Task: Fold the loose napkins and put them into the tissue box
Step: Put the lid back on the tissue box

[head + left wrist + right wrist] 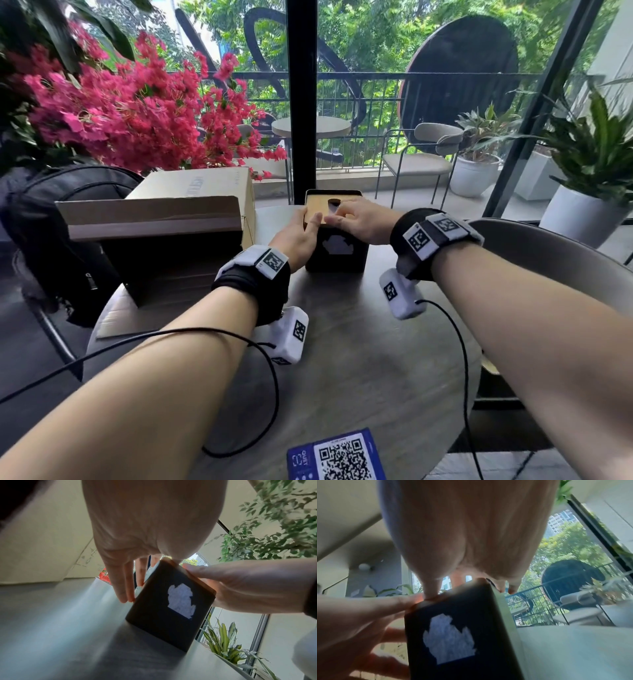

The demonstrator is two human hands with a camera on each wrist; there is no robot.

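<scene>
The tissue box is a black cube with a wooden lid that has an oval hole. It stands on the round table past my wrists. White napkins show through a cut-out in its front face. My left hand lays its thumb on the lid's front edge, and its straight fingers run down the box's left side. My right hand rests on top of the lid, thumb meeting the left thumb at the front edge. Neither hand holds a napkin.
An open cardboard box with a raised flap stands left of the tissue box, with a black backpack behind it. A blue QR card lies at the grey table's near edge. A chair back is at right. Cables trail from both wrists.
</scene>
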